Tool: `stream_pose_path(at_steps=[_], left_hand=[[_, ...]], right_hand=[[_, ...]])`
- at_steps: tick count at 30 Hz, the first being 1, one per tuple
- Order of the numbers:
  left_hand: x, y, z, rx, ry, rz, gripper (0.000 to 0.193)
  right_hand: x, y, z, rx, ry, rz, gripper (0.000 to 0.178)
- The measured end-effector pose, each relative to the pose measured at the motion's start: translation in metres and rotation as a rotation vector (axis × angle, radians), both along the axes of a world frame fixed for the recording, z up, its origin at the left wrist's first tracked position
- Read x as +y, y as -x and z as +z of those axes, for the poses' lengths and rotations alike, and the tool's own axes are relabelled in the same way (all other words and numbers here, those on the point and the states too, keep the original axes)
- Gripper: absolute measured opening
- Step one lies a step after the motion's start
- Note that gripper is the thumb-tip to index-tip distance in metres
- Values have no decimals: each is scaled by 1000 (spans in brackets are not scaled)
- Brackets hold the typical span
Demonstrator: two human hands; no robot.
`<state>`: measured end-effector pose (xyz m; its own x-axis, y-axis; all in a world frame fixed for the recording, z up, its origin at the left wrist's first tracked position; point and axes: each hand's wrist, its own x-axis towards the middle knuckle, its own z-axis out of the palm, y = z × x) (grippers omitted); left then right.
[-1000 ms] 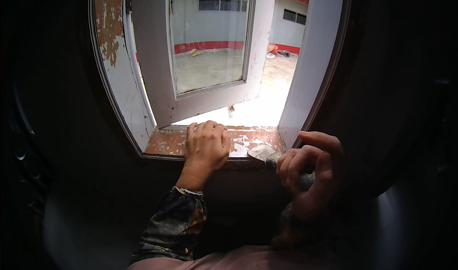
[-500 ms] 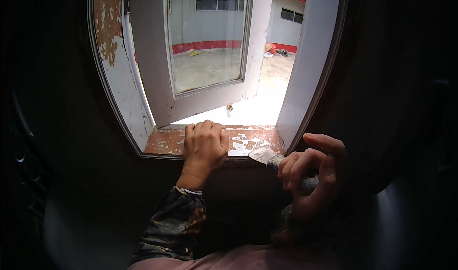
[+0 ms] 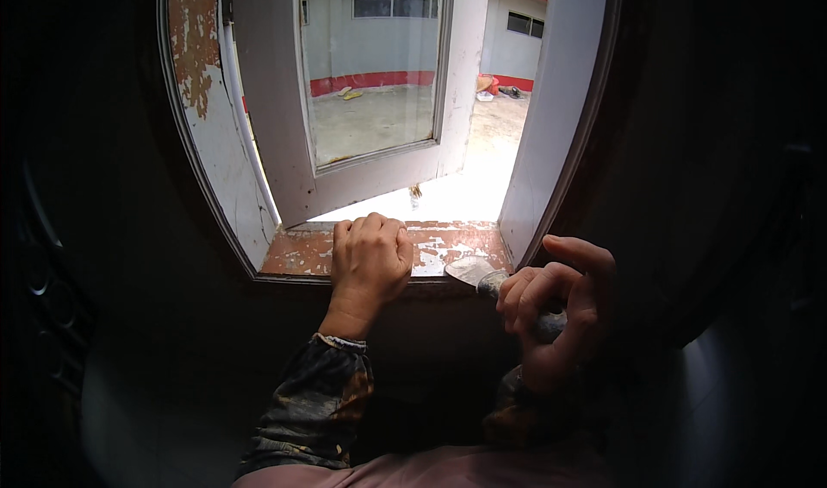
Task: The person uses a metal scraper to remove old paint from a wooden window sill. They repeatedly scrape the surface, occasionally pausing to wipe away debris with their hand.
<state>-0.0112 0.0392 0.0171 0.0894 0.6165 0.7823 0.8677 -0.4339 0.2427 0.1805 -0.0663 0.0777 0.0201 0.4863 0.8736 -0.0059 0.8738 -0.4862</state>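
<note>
My left hand (image 3: 370,254) is closed like a fist on the window sill (image 3: 469,240), knuckles up. Its fingertips are hidden, and I cannot tell whether they hold anything. The sill is reddish brown, with patches of flaking white paint. In my right hand (image 3: 564,303), at the sill's right end, is a putty knife (image 3: 470,270) with a worn, pale blade and a grey handle. Its blade points left over the front edge of the sill; whether it touches the wood is unclear. The index finger of that hand is raised off the handle.
A white casement window sash (image 3: 379,184) with a glass pane stands swung outward above the sill. Peeling paint marks the left jamb (image 3: 196,53); the right jamb (image 3: 551,109) is white. Outside are sunlit paving and a white building (image 3: 512,50) with a red band. Dark surroundings frame the window.
My right hand and the putty knife have shifted slightly up and to the left along the sill. The left hand stays in place.
</note>
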Motion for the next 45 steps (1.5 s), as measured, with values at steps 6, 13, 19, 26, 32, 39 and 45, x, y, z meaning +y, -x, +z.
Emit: stream_pose_path(at_steps=[6, 13, 19, 26, 32, 39, 45], left_hand=[[0, 0, 0, 4, -8, 2, 22], [0, 0, 0, 8, -20, 5, 21], [1, 0, 0, 2, -8, -4, 21], [-1, 1, 2, 1, 2, -8, 22], [-1, 0, 2, -3, 2, -1, 23], [-2, -1, 3, 2, -20, 1, 23], [-2, -1, 2, -4, -22, -6, 23]], right_hand=[[6, 11, 5, -80, 1, 36, 42], [-2, 5, -1, -8, -25, -3, 42], [2, 7, -2, 133, -121, 260, 37], [4, 11, 1, 99, -120, 227, 36], [12, 7, -6, -33, -66, -3, 44], [15, 7, -1, -48, 42, -46, 38], [18, 7, 4, 13, -28, 38, 42]])
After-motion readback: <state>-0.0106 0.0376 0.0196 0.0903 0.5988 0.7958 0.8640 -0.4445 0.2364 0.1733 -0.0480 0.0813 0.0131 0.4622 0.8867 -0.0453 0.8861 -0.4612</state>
